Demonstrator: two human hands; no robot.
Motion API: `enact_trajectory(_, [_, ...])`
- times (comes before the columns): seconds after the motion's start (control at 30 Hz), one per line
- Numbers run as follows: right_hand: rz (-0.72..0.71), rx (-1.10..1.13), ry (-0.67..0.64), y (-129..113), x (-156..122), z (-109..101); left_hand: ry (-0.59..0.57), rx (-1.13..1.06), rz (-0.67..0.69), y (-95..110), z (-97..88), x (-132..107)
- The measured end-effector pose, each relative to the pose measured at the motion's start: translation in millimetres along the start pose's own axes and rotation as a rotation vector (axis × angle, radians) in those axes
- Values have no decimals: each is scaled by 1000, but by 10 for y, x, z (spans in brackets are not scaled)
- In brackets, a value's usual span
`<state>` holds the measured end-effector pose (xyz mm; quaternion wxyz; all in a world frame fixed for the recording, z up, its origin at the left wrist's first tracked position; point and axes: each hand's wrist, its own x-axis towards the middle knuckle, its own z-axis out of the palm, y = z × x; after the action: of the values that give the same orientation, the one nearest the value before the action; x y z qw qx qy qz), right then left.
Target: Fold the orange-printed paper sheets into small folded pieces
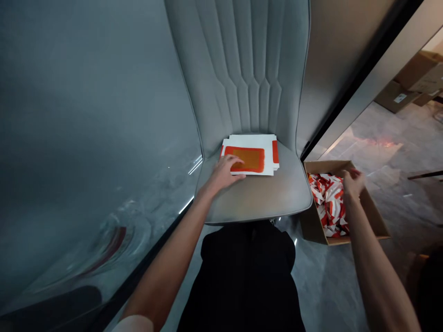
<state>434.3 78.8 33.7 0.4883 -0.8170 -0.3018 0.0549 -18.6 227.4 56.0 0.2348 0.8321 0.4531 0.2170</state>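
Beside the grey upholstered chair [238, 69], an open cardboard box [372, 205] sits on the floor [387, 152], just off the right edge of the seat [263, 198], full of red-and-white printed card [328, 203]. Near the seat's back lies a stack of flat orange-printed white cartons [252, 154], under the left hand [224, 174], its grip open and flat. The right hand [353, 182] curls above the box, its hold impossible to tell.

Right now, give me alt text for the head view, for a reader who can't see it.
A left hand rests on a stack of white-and-orange cards lying on a gray chair seat. A right hand is over a cardboard box on the floor, which is filled with crumpled red-and-white paper.
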Motion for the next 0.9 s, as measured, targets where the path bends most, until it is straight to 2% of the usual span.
enact_trajectory(0.03, [-24, 23, -31, -127, -89, 181, -55, 32, 27, -58, -8, 8])
enact_trajectory(0.07, [-87, 57, -130, -275, -208, 372, -96, 51, 47, -92, -7, 21])
enact_trajectory(0.13, [-440, 78, -496, -600, -511, 738, -132, 66, 67, -114, 0, 56])
enact_trajectory(0.17, [-624, 27, -628, -754, -673, 897, -136, 66, 73, -112, 1, 72])
enact_trajectory(0.2, [-740, -47, -681, -890, -827, 1032, -137, 60, 78, -106, -1, 86])
enact_trajectory(0.23, [-788, -131, -698, -998, -960, 1142, -137, 51, 83, -100, -7, 97])
enact_trajectory(0.3, [-796, -231, -701, -1117, -1135, 1287, -138, 28, 84, -95, -23, 110])
enact_trajectory(0.37, [-758, -206, -694, -1127, -1182, 1353, -133, 5, 62, -103, -38, 120])
enact_trajectory(0.5, [-728, -71, -713, -1036, -1092, 1385, -135, -45, 27, -139, -47, 155])
enact_trajectory(0.7, [-751, -97, -735, -1001, -1062, 1429, -149, -90, 57, -203, -29, 221])
enact_trajectory(0.8, [-717, -58, -650, -990, -1086, 1434, -179, -32, 109, -229, -6, 246])
enact_trajectory(0.9, [-598, 25, -487, -995, -1141, 1412, -155, 81, 135, -189, 28, 223])
